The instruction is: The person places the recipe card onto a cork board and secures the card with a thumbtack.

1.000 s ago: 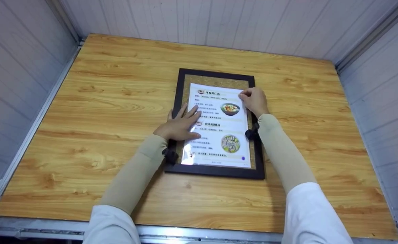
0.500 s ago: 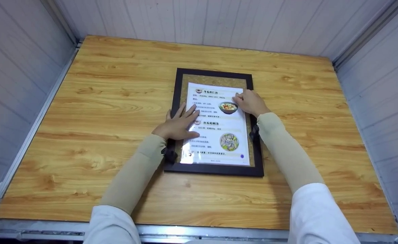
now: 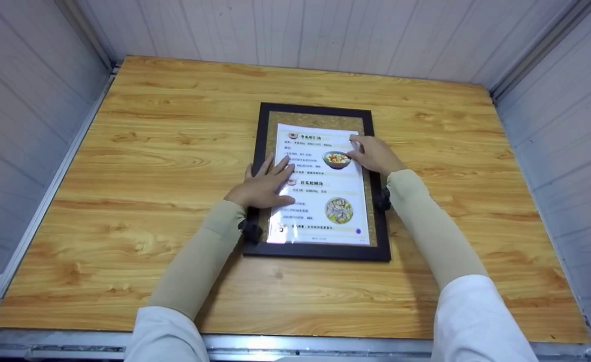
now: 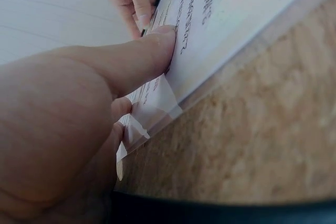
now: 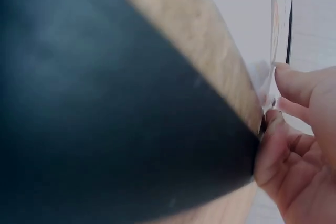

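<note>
A laminated recipe sheet (image 3: 320, 173) with printed text and two food pictures lies on a cork board (image 3: 320, 119) with a black frame (image 3: 315, 251). My left hand (image 3: 264, 188) rests spread on the sheet's left side, and its thumb (image 4: 152, 51) lies on the printed surface. At the sheet's top right corner is my right hand (image 3: 378, 155); its thumb and forefinger stand apart there, by the upper bowl picture. In the right wrist view, other fingers of the right hand (image 5: 294, 140) bend near the frame's edge, beside a small dark spot.
The framed board lies on a wood-grain table (image 3: 174, 151). Pale panel walls (image 3: 295, 35) enclose the table at the back and both sides. A metal rail (image 3: 255, 344) runs along the front edge.
The right hand's thumb and forefinger, closed together at the sheet's top right corner before, have spread apart. The left hand stays in place on the sheet. The camera view has shifted slightly.
</note>
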Available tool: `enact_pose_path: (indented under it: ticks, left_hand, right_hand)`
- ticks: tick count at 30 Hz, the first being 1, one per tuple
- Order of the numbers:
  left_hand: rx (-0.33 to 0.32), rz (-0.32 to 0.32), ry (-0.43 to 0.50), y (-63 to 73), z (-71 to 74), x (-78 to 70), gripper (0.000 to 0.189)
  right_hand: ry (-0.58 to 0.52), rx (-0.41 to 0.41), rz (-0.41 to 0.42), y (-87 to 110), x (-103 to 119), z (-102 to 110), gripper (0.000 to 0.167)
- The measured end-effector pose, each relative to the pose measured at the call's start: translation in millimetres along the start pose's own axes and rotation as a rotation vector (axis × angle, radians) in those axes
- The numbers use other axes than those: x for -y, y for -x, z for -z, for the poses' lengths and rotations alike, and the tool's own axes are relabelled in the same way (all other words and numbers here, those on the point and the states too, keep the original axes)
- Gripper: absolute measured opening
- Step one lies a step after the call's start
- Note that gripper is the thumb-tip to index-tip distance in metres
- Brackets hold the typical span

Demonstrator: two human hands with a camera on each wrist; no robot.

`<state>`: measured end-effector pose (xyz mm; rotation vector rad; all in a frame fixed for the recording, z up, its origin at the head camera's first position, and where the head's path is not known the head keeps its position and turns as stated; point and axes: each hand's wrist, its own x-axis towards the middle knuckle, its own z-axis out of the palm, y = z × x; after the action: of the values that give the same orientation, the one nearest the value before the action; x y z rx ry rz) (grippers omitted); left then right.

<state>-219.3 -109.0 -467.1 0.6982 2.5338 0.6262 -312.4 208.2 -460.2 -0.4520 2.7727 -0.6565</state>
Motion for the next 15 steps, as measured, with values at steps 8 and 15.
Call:
enact_pose_path:
  ticks: [8, 15]
  left_hand:
    - [0.003, 0.000, -0.024, -2.2, 1.8, -0.9, 0.089]
    - [0.005, 0.009, -0.024, -2.4, 0.4, 0.6, 0.089]
  right_hand:
    - [-0.288, -0.011, -0.048, 13.8, -16, 9, 0.060]
    - [-0.383, -0.018, -0.075, 27.1, -25, 29, 0.049]
